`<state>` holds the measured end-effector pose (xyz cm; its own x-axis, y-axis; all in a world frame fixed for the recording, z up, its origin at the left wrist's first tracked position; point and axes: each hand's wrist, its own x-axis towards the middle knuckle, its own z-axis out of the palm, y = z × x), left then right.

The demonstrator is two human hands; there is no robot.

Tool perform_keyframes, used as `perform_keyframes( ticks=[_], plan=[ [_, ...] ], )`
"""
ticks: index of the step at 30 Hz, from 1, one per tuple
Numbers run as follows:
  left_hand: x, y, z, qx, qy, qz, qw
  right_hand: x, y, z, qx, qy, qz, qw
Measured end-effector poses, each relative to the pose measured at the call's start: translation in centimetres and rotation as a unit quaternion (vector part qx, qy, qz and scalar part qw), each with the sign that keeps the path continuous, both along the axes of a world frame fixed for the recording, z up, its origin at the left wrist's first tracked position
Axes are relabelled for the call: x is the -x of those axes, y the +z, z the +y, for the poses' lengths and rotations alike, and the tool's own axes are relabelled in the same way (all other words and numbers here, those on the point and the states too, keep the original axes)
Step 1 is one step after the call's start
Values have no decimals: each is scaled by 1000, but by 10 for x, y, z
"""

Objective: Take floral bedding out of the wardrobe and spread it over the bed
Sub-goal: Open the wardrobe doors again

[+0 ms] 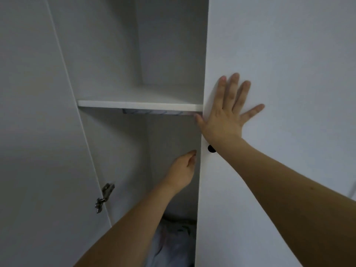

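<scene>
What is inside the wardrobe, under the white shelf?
Under the shelf, the left hand reaches into a mostly bare compartment. At the bottom lies bunched pale fabric; its pattern is unclear, and the right door covers the rest.

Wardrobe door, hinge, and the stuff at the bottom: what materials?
Door: looks like white laminated board, matte, flat and grainless. Hinge: metal, silvery with dull glints. Bundle at the bottom: soft fabric, pale and creased; too dim to tell the pattern.
</scene>
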<state>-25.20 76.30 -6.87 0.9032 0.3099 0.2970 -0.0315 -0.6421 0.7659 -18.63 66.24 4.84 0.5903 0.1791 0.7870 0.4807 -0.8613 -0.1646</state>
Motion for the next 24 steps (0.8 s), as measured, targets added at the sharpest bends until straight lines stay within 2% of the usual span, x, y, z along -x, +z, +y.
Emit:
perform_keyframes(
  ticks=[3,5,8,13,19,21,24],
  plan=[
    [-5,-4,-5,91,-90,-9,992,0,-2,3,-9,-22,-2,1000],
    [-8,-5,-8,132,-87,-4,987,2,-1,3,-12,-30,0,999],
    [-10,-5,-6,136,-62,-8,989,7,0,1,-9,-22,6,1000],
    [4,-3,-2,186,-88,7,978,21,-5,-6,-5,-9,-1,1000],
    [37,-2,1,299,-177,62,936,52,-8,-25,-30,-3,-17,999],
    [47,2,1,306,-222,84,922,67,-9,-35,-45,2,-30,999],
    [58,8,-9,265,-287,123,912,91,-11,-57,-67,33,-37,997]
  ],
)
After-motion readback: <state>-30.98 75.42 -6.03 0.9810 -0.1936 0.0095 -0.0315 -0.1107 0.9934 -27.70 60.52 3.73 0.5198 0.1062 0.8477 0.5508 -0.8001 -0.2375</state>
